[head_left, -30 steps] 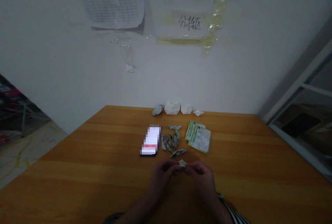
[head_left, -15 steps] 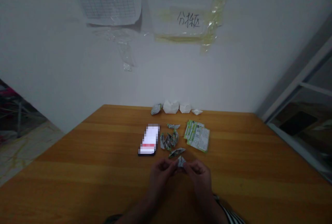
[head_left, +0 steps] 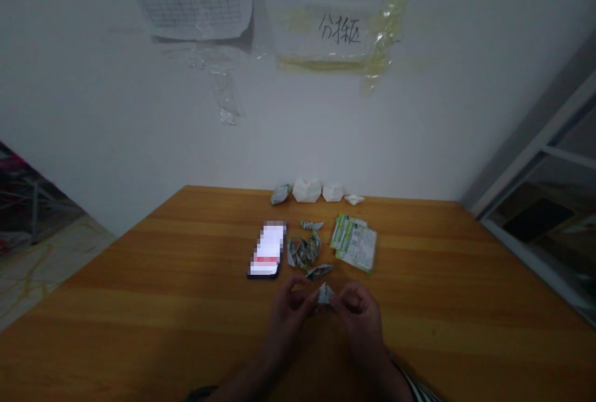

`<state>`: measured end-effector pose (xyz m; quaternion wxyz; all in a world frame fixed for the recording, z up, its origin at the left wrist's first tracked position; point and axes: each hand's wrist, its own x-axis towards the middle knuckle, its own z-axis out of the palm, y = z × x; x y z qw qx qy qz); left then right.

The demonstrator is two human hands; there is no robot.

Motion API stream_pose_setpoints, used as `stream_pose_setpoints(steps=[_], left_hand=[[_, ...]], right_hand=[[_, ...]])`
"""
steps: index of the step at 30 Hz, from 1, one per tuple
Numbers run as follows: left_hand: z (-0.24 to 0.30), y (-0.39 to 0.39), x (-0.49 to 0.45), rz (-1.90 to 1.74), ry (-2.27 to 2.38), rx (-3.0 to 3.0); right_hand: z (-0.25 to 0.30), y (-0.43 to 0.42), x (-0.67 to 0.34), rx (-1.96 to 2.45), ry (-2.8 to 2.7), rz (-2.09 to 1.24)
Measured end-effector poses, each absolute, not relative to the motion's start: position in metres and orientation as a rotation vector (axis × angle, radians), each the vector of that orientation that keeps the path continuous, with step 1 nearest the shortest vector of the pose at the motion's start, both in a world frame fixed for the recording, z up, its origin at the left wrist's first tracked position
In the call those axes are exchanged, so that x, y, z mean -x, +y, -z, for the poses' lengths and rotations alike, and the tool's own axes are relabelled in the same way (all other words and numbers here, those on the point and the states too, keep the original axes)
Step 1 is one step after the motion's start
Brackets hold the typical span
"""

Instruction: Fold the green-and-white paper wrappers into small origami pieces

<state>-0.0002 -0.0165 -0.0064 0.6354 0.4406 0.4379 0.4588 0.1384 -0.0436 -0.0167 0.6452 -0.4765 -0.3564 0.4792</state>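
Observation:
A small folded piece of printed paper (head_left: 325, 294), pointed at the top, is pinched between my two hands low in the head view. My left hand (head_left: 289, 310) grips its left side with thumb and fingers, and my right hand (head_left: 358, 314) grips its right side. Just beyond my fingers lies a boat-like folded paper (head_left: 319, 272). Behind that, several more folded printed papers (head_left: 303, 253) stand close together, with a single narrow folded one (head_left: 311, 225) farther back. To their right, flat green-and-white printed sheets (head_left: 356, 247) lie in an overlapping stack.
A phone (head_left: 267, 250) with a lit, blurred screen lies left of the folded papers on the wooden table (head_left: 162, 284). White folded paper shapes (head_left: 307, 191) and a printed one (head_left: 280, 194) line the wall edge. A glass-panelled frame (head_left: 549, 154) stands at right.
Both hands keep hold of the folded paper; its pointed face shows more fully now. The fingers of my right hand have shifted and lifted slightly. The other things stay put.

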Motion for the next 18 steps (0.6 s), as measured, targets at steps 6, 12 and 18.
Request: stream_pose_setpoints(steps=[6, 12, 18], left_hand=[[0.010, -0.013, 0.009, -0.790, 1.081, -1.417], [0.013, -0.014, 0.010, -0.907, 1.192, -1.585], [0.001, -0.011, 0.010, -0.829, 1.061, -1.634]], right_hand=[[0.020, -0.044, -0.145, 1.241, -1.240, -1.035], [0.030, -0.047, -0.135, 1.126, -1.111, -1.328], [0.034, -0.039, -0.139, 1.102, -0.942, -1.321]])
